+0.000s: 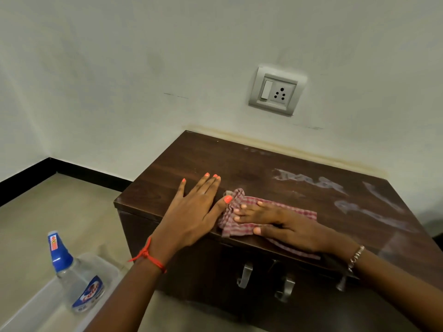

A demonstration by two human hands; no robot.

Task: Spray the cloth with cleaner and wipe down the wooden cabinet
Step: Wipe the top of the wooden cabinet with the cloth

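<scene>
A dark wooden cabinet stands against the wall, with whitish smears on the right part of its top. A red-and-white checked cloth lies near the top's front edge. My right hand presses flat on the cloth, fingers pointing left. My left hand rests flat on the bare wood just left of the cloth, its thumb touching the cloth's edge. The cleaner bottle, clear with a blue cap and label, stands at the lower left, away from both hands.
The bottle sits in a clear plastic container on a white surface. Metal handles hang on the cabinet front. A switch and socket plate is on the wall above. Beige floor with black skirting lies to the left.
</scene>
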